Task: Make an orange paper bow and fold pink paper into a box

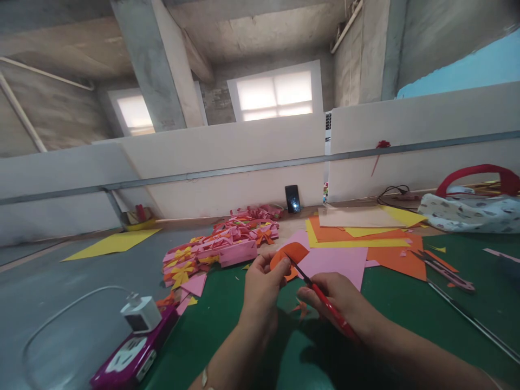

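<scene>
The left hand [262, 284] pinched a small orange paper piece [289, 253] just above the green mat [227, 314]. The right hand [339, 300] was closed around red scissors [320, 295], and their tip touched the orange piece. Pink paper [337, 262] lay just behind, and a pile of paper bows [219, 246] sat to the left.

Counted items on the counter [252, 325].
Two hands: left hand [262, 284], right hand [339, 300]; one orange paper piece [289, 253]; one red craft knife [325, 298]; one phone [292, 199] at 12 o'clock; one power strip [130, 355] at 8 o'clock; one bag [471, 208] at 2 o'clock; two windows [276, 95].
</scene>
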The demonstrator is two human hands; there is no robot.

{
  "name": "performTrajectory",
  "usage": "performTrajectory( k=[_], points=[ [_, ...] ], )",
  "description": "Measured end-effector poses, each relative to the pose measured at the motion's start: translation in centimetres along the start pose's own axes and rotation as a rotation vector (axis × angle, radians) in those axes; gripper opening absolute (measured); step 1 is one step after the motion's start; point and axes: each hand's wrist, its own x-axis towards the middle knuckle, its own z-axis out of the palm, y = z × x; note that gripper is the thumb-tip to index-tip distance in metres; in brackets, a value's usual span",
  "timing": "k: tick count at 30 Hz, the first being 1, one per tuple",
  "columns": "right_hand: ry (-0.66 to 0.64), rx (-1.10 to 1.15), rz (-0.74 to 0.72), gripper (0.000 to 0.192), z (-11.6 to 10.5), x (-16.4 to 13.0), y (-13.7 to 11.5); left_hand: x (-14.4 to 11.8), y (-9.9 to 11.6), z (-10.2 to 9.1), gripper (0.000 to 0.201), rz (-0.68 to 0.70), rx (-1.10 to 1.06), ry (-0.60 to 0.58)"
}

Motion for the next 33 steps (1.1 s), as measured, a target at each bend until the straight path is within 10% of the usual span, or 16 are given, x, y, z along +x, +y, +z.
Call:
performTrajectory(
  k=[33],
  points=[
    [0.051,0.340,-0.018,0.002,0.0,-0.6,-1.3,0.2,-1.0,0.1,0.028,-0.040,-0.088,-0.132]
  ],
)
